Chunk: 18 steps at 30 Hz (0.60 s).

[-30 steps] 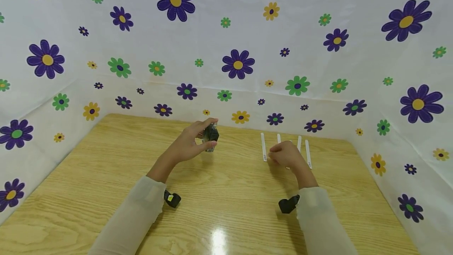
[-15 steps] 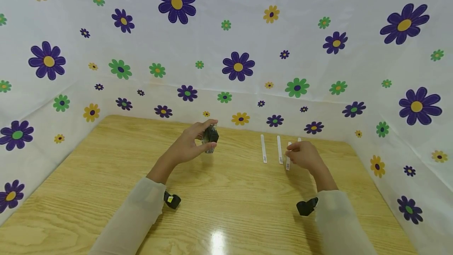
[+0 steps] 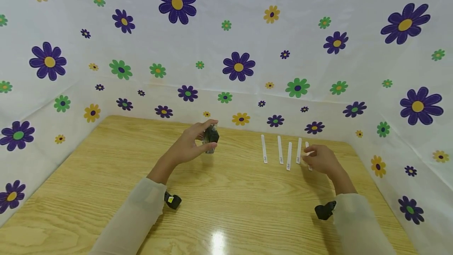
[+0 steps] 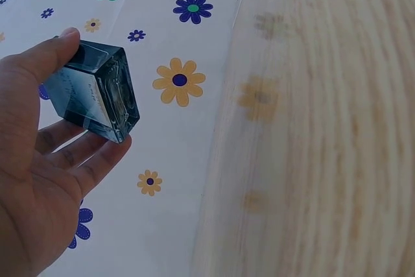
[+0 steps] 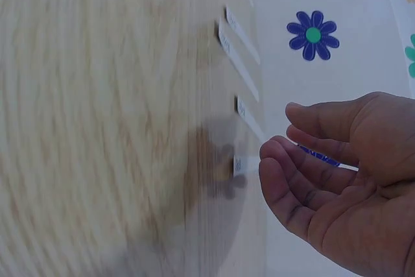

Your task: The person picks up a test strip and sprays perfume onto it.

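My left hand (image 3: 185, 145) holds a small square glass perfume bottle (image 3: 211, 135) above the table, thumb on one edge and fingers on the opposite one. In the left wrist view the bottle (image 4: 107, 95) is tilted, with bluish glass and a pale label. Over the rightmost white paper strip (image 3: 310, 168) hovers my right hand (image 3: 323, 159), fingers loosely bent and partly hiding it. The right wrist view shows thumb and fingers apart, gripping nothing. Several more paper strips, such as the leftmost strip (image 3: 264, 149), lie side by side to its left, printed at their near ends.
The wooden table (image 3: 226, 200) spreads out in front of both arms. A white flowered cloth (image 3: 212, 38) rises behind it and along both sides. Black wrist cameras (image 3: 172, 200) sit on the two sleeves.
My right hand has moved rightward over the row of strips, from near the leftmost to the rightmost, uncovering those it passed. The left hand and perfume bottle stay in place.
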Each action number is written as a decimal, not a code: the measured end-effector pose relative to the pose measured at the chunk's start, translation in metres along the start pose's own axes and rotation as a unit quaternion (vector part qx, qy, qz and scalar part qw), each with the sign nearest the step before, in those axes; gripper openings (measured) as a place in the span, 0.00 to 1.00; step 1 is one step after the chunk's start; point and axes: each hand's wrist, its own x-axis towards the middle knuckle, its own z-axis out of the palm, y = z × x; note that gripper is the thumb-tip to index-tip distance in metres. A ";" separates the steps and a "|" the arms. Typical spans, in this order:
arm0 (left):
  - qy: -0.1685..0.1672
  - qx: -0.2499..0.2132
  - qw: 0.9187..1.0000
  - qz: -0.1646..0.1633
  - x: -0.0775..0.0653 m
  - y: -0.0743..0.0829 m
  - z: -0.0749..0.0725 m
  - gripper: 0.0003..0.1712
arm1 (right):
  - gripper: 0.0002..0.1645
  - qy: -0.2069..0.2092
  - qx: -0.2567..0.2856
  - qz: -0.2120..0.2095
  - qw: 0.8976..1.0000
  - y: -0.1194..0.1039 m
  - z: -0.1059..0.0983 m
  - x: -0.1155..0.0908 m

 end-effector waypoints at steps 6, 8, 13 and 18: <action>0.002 -0.003 1.000 -0.008 0.000 0.001 0.000 0.40 | 0.27 -0.002 -0.018 -0.002 1.000 0.013 -0.006 -0.003; 0.001 -0.004 1.000 -0.008 0.000 0.000 0.000 0.40 | 0.27 -0.006 -0.022 0.003 1.000 0.017 -0.006 -0.002; 0.001 0.001 1.000 -0.005 -0.001 -0.002 0.000 0.40 | 0.32 -0.019 -0.026 0.016 0.999 0.025 -0.004 0.001; 0.001 0.005 1.000 -0.008 -0.001 -0.003 -0.001 0.40 | 0.35 -0.011 -0.035 0.012 0.999 0.028 0.000 0.002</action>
